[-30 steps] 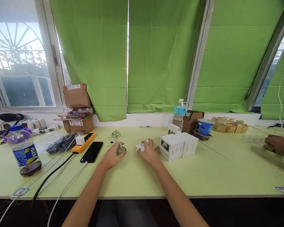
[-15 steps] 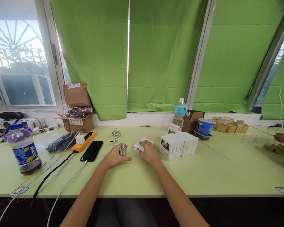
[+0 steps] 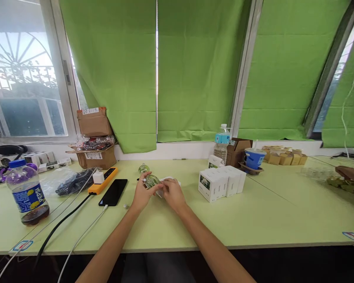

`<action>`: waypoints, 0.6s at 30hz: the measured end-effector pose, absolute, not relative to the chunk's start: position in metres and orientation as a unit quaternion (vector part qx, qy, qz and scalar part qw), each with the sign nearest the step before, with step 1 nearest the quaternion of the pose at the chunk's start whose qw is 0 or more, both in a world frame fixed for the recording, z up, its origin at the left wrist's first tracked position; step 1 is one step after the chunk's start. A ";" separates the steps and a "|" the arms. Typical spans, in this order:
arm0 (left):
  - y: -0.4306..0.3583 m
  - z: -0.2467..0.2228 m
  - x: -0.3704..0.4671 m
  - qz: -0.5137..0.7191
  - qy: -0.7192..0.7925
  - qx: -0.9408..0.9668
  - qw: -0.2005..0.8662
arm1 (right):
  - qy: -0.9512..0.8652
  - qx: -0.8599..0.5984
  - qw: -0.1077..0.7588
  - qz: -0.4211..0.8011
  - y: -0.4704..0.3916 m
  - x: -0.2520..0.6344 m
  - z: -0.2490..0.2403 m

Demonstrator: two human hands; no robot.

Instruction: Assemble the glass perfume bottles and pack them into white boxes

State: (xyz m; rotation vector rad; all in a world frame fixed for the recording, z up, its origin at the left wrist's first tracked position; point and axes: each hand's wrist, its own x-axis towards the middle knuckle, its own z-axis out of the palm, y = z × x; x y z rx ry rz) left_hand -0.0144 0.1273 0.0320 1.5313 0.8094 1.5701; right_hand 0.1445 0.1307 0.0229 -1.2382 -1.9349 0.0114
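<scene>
My left hand [image 3: 143,193] is closed around a small clear glass bottle [image 3: 151,181] with a green pattern, held tilted just above the table. My right hand [image 3: 172,192] is closed too, its fingertips pinched together against the bottle's right end beside my left thumb. What lies between those fingertips is hidden. Under and behind the hands, a flat white carton [image 3: 160,193] shows in part. A round green-patterned glass piece [image 3: 143,168] stands just beyond my left hand. On the table left of my wrist lies a small pale cap-like piece [image 3: 126,206].
White boxes [image 3: 221,182] stand in a row to the right. Behind them are a water bottle [image 3: 222,143] and a blue cup [image 3: 253,158]. At left are a phone [image 3: 113,192], a power strip [image 3: 103,181] and a Pepsi bottle [image 3: 28,196]. Another person's hand [image 3: 351,173] is at far right.
My left hand has lifted and tilted the glass bottle. My right hand has left the white carton and come to the bottle's end. The small pale piece now lies left of my wrist.
</scene>
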 end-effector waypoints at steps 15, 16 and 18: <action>0.137 0.010 -0.018 0.522 0.417 0.655 0.353 | -0.777 -0.512 0.367 -0.004 0.145 0.150 0.006; 0.138 0.010 -0.018 0.516 0.419 0.660 0.350 | -0.780 -0.507 0.367 -0.003 0.145 0.151 0.005; 0.139 0.009 -0.019 0.509 0.419 0.667 0.346 | -0.785 -0.496 0.371 0.002 0.146 0.152 0.004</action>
